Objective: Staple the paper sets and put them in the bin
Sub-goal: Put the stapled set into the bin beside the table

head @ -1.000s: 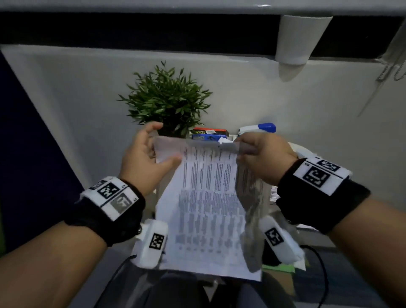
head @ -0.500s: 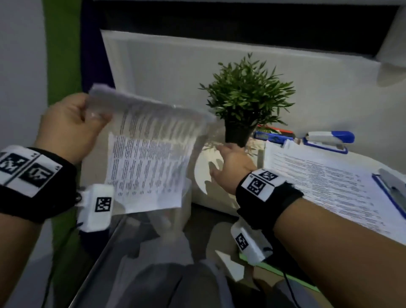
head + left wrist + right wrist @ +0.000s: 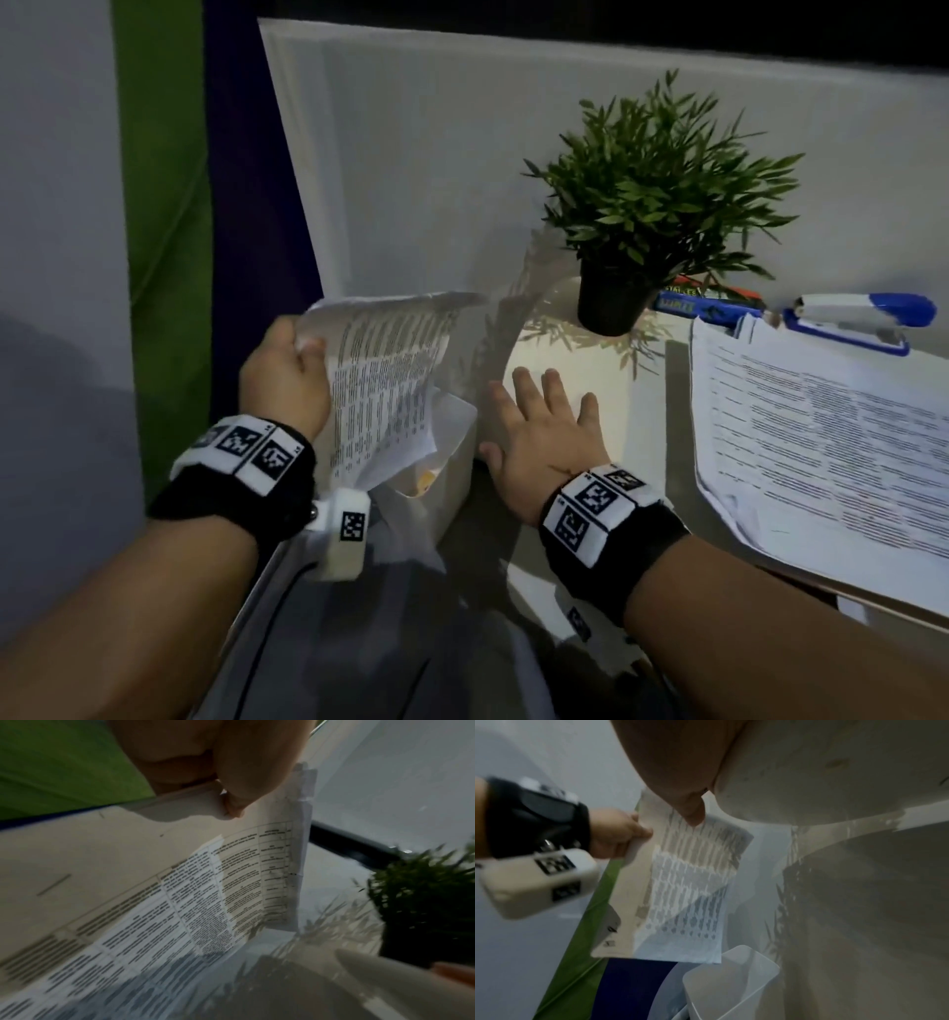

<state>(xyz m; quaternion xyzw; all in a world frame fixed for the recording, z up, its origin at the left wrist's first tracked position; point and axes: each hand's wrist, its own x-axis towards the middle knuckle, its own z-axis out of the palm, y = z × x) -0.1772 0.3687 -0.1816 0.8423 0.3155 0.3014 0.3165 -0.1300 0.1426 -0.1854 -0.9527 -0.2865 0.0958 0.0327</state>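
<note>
Left hand (image 3: 284, 383) pinches the paper set (image 3: 386, 381) by its top corner, thumb and fingers curled on it; sheets hang just above the white bin (image 3: 454, 465). Right hand (image 3: 545, 432) flat on the table (image 3: 575, 360) beside the bin, fingers straight and spread, holding nothing.

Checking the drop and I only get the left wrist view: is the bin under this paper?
Observer: Yes. In the head view the paper set, pinched by the left hand, hangs with its lower edge over the open white bin.
Operator: Where's the right hand?
Observer: The right hand lies flat, fingers spread, on the table at its rounded corner, holding nothing.
Operator: More paper on the table?
Observer: A stack of printed sheets lies there, with a blue and white stapler at its far edge.
</note>
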